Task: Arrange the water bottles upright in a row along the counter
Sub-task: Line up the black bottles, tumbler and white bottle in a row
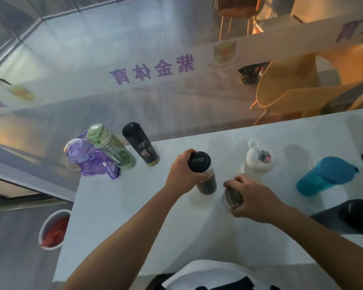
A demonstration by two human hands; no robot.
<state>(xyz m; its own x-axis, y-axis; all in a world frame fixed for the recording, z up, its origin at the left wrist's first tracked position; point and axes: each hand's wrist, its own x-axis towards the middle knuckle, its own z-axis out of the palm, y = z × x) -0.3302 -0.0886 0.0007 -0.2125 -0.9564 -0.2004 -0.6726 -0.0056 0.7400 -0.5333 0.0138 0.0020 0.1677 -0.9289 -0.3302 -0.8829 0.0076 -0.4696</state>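
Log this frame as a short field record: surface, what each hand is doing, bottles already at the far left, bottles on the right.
surface: white counter
left hand: gripping the black-capped bottle, which stands upright
right hand: closed over a small grey bottle
far left group: purple bottle, green bottle, black flask, all upright, close together
right side: white bottle upright; teal bottle; dark bottle partly cut off
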